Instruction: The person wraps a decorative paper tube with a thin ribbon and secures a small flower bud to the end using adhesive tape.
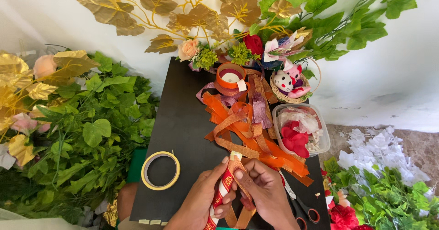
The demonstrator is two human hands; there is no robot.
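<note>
The black bench [183,120] carries a tape ring [160,170], orange ribbons [247,129], a plastic tub [300,129], a small basket [292,86] and scissors [299,207].

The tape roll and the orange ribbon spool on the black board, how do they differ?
The tape roll lies flat near the hands, thin, pale yellow and hollow. The orange ribbon spool sits at the far end by the flowers, taller-walled, with loose ribbon trailing from it. Both are round rings on the black board.

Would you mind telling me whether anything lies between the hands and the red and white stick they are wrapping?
Nothing visible does: the left hand grips the stick directly, and the right hand presses the orange ribbon onto it.
</note>
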